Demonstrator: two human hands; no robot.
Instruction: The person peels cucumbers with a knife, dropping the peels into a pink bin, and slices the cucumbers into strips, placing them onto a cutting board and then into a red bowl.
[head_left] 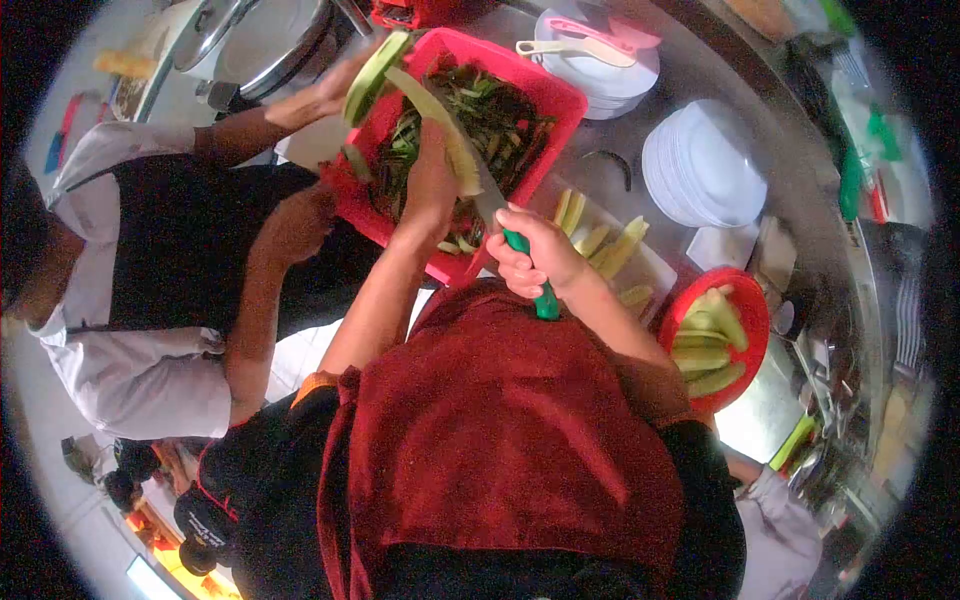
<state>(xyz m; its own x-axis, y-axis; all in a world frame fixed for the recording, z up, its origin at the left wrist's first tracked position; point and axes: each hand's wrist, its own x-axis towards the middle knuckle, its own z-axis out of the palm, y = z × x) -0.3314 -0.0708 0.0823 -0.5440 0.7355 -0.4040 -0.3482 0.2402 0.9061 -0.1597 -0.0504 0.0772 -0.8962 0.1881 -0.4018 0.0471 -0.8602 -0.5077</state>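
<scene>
Over a red tub (575,105) of dark green peelings (490,105), my left hand (432,185) grips a long, pale peeled cucumber (440,115). My right hand (535,255) is wrapped round the green handle of a knife (488,200). Its blade lies along the cucumber's right side, pointing away from me. Just beyond the cucumber's far end, a co-worker's hand (340,85) holds another cucumber (375,80) with green skin on it. The co-worker's other hand (300,225) is near the tub's left side.
Right of the knife, cut cucumber pieces (620,245) lie on a white board (655,275). A red bowl (762,325) holds several peeled cucumbers. White plates (705,165) stand stacked on the metal counter, with another stack (610,85) behind carrying a cream-handled utensil (575,48).
</scene>
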